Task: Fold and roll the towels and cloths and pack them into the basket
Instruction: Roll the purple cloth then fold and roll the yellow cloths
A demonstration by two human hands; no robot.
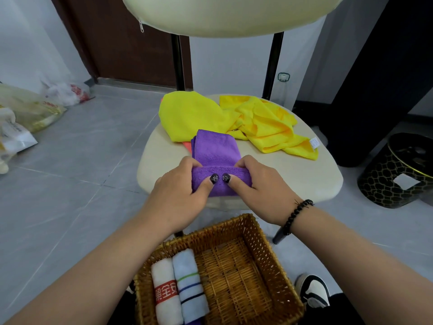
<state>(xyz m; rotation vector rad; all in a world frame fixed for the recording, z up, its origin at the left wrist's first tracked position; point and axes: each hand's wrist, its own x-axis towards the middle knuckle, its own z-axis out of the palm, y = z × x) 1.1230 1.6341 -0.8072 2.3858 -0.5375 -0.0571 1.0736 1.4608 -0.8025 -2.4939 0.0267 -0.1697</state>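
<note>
The purple cloth [216,160] is gripped by the left hand [180,184] and right hand [255,184], half rolled on the chair seat [304,179] beyond the basket [264,249]. If grip is eased, the roll could loosen.

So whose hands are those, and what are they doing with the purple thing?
Those hands belong to a person wearing a camera on their head, so you see what they see, looking down. The left hand and right hand both have a grip on a purple cloth and are rolling it up on a chair seat. Two yellow cloths lie behind it. Below is a woven basket with a white rolled towel and a pale blue one inside.
</note>
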